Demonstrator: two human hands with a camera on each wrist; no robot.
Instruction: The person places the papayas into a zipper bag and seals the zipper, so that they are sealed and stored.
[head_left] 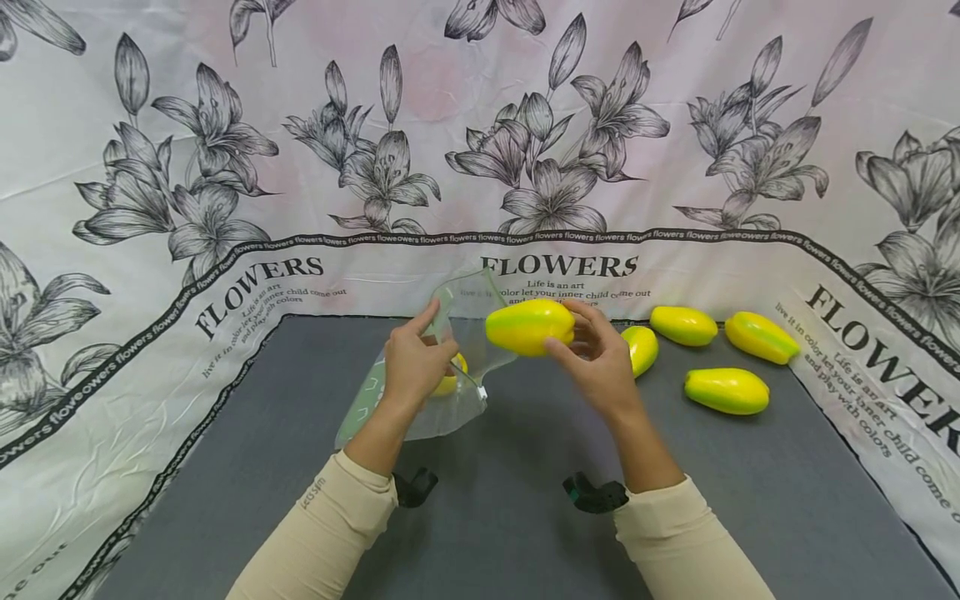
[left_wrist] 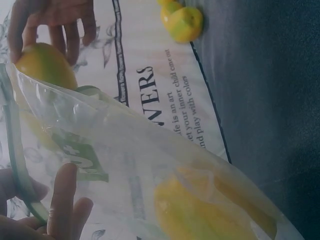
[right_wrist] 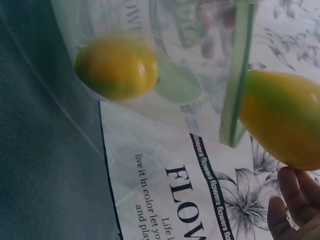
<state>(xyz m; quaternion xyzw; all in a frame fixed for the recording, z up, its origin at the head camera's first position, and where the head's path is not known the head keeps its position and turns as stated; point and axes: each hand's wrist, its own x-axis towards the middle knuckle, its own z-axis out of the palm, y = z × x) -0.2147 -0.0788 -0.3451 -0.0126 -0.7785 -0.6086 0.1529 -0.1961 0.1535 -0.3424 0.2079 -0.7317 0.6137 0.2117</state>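
Note:
My left hand (head_left: 416, 358) pinches the top edge of a clear zip bag (head_left: 459, 417) with green print and a white slider. Inside the bag lies one yellow-green papaya (right_wrist: 117, 67), seen through the plastic in both wrist views. Another papaya (head_left: 528, 327) is in my right hand (head_left: 600, 362), gripped at its wider end between thumb and fingers. Its narrow end points left, at the bag's mouth. In the right wrist view the green zip strip (right_wrist: 235, 85) overlaps the tip of this held papaya, so I cannot tell whether it is inside the opening.
Several more papayas lie at the back right of the grey table (head_left: 510, 517), among them one papaya (head_left: 726, 391) nearest the front and one papaya (head_left: 641, 348) partly behind my right hand. A flower-printed cloth (head_left: 420, 275) rises along the back and sides.

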